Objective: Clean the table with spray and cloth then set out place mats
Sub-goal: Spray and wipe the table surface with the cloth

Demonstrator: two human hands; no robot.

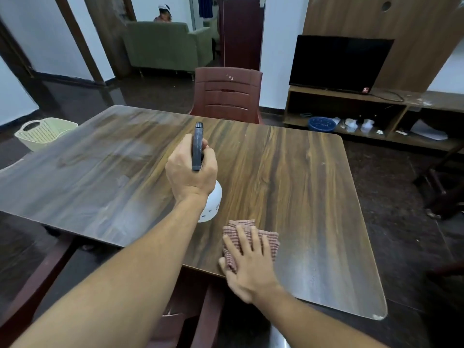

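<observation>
My left hand (191, 172) grips a spray bottle (213, 204) with a white body and a dark trigger head, held over the middle of the wooden table (301, 177). The nozzle points away from me, toward the far edge. My right hand (247, 262) lies flat, fingers spread, on a folded pinkish striped cloth (270, 241) near the table's front edge. The cloth rests on the tabletop just right of the bottle. No place mats are in view.
A maroon plastic chair (227, 94) stands at the table's far side, and another chair (183, 320) is below me. A pale basket (44, 133) sits on the floor at left. A TV (339, 62) on a low wooden shelf stands at right. A person sits on the sofa (165, 45) beyond.
</observation>
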